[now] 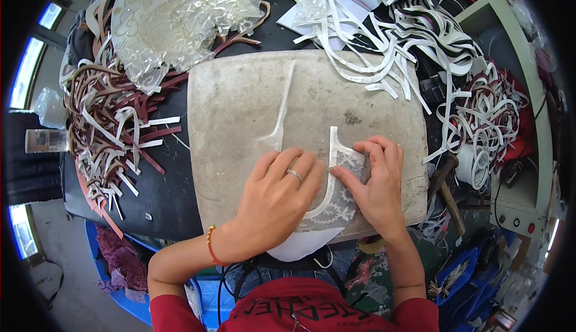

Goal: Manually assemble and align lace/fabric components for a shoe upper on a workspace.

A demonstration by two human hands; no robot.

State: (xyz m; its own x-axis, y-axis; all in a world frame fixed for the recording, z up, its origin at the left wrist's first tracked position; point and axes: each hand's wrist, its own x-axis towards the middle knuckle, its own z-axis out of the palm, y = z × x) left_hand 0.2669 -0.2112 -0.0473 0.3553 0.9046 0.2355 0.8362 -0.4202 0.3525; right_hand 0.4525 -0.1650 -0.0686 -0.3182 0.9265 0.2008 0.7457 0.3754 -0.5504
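Note:
A white lace piece edged with a narrow white strip lies on the worn, beige-grey board. My right hand has its bent fingers and thumb on this piece, the thumb against the strip. On the strip's other side is my left hand, wearing a ring, its fingers bent down close together; their tips are hidden. Below both hands, a plain white rounded part hangs toward the board's near edge. Farther up the board lies a thin whitish strip with a wider translucent end.
Brown and white strips are heaped at the left. Crumpled clear sheeting sits at the back. White strips overlap the board's far right edge. A hammer and a grey-green machine frame stand at the right.

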